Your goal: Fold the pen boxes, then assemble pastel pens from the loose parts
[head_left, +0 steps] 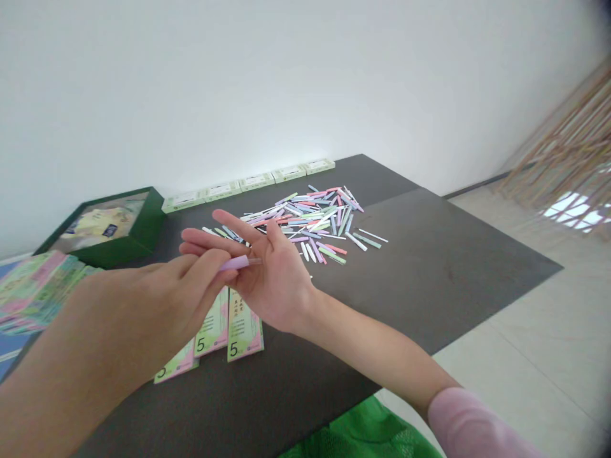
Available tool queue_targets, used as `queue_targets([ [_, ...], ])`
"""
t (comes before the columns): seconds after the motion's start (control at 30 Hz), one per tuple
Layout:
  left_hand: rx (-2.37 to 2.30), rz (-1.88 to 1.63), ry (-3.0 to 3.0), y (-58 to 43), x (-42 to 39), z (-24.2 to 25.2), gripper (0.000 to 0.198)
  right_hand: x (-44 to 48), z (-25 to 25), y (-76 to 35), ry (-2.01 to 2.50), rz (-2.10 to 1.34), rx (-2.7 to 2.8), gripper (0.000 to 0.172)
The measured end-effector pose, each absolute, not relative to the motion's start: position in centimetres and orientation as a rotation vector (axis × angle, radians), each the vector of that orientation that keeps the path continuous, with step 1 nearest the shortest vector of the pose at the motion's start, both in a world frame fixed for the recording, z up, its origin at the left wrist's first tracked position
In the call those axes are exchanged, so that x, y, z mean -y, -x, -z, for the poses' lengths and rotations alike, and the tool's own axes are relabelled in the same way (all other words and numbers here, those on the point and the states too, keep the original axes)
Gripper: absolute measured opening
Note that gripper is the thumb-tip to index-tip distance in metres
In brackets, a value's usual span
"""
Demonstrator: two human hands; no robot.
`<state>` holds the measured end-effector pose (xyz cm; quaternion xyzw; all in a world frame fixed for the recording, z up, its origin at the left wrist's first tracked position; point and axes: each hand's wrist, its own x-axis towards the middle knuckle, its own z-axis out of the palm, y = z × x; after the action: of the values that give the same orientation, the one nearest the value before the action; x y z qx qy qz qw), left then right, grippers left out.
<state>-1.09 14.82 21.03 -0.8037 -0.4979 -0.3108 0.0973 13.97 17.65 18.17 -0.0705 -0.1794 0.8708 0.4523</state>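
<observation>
Fingers of the left hand (pixel 191 289) pinch a lilac stick (pixel 235 262) over the open right hand (pixel 270 280).
Above the counter's (pixel 429 273) near edge, the left fingers grip the stick by one end, its tip resting on the right palm, whose fingers are spread and hold nothing; a light pinch and a steady palm seem best for controlling so thin a piece. Below lie cards marked 5 (pixel 243 331); beyond, a loose pile of pastel sticks (pixel 312 219), a green box (pixel 147 222) far left, small pale boxes (pixel 248 181) along the far edge.

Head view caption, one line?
Left hand holds a purple stick against the open right hand, above packets marked 5, beside a pile of pastel sticks.
</observation>
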Motion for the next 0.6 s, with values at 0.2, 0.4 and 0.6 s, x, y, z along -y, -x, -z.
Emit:
queue_targets([
  [0.2,1.045,0.445,2.15,1.5,-14.2,-19.5,0.036,-16.9,-18.9,-13.8,0.225,-2.159,0.341,0.063],
  [0.4,1.184,0.41,2.212,0.8,-13.8,-19.6,0.044,-16.6,-19.2,-13.1,0.389,-2.151,0.393,0.063],
  [0.6,0.848,0.436,2.26,0.7,-13.8,-19.3,0.033,-16.0,-19.0,-13.2,0.316,-2.12,0.445,0.058],
])
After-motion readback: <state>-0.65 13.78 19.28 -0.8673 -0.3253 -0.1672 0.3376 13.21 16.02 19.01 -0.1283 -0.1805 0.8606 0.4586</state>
